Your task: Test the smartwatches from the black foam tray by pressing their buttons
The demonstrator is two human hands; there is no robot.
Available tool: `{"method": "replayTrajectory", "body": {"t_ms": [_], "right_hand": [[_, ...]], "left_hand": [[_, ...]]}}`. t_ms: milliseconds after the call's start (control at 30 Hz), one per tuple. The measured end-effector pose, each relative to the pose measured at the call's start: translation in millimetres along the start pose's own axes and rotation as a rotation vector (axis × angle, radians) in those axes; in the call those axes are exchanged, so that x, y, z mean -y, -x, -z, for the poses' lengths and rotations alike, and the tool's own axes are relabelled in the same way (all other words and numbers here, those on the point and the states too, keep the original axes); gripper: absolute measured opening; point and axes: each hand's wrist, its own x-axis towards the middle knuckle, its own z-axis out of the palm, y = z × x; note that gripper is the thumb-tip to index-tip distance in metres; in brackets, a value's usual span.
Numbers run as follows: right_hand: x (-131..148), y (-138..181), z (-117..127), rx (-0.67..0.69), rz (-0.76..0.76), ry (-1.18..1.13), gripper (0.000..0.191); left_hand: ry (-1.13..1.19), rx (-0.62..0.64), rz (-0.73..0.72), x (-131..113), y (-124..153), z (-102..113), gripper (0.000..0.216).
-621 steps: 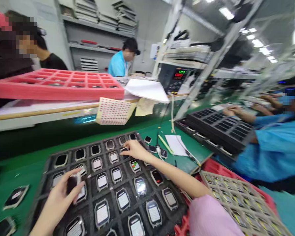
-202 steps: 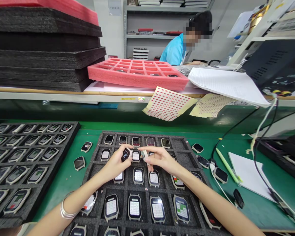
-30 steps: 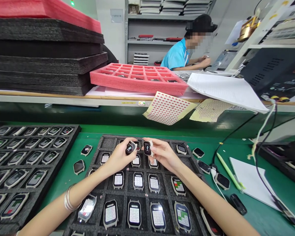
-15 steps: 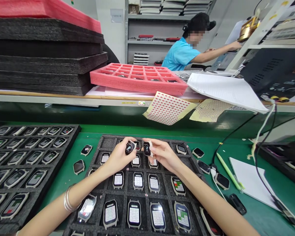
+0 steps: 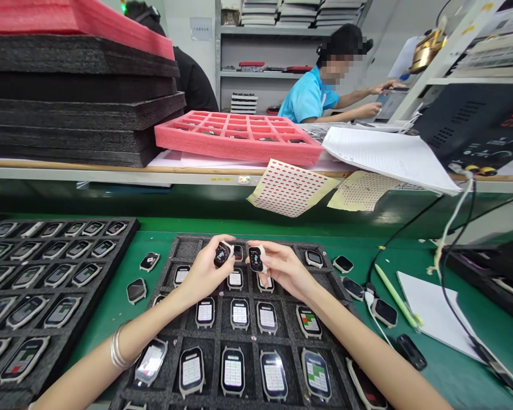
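Observation:
My left hand grips a small smartwatch body with a lit dark screen. My right hand grips a second watch body, screen toward me. Both are held side by side just above the far rows of a black foam tray on the green bench. The tray's pockets hold several watch bodies with lit white or green screens. The far left pocket is empty.
A second black tray of watches lies at left. Loose watch bodies sit on the green mat on both sides. A pen, paper and cables lie at right. A pink tray and stacked foam sit on the shelf. Other people work behind.
Both hands have held the two watches almost still; the left one has tilted its watch slightly. The person in blue behind has drawn an arm back, and another person has appeared at top left.

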Motion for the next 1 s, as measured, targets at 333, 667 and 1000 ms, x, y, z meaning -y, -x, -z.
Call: {"method": "replayTrajectory", "body": {"t_ms": [333,667,1000], "right_hand": [[-2,-4,0,-0.003,-0.054,-0.033,0.034],[-9,0,2,-0.109,0.049,0.167,0.05],[-9,2,2,-0.129,0.119,0.215,0.044]], "left_hand": [[0.372,0.037,0.215,8,-10,-3,0.041],[0.613,0.071,0.263,7,-11,-2,0.034],[0.617,0.125,0.257,6,-10,-2,0.037]]}}
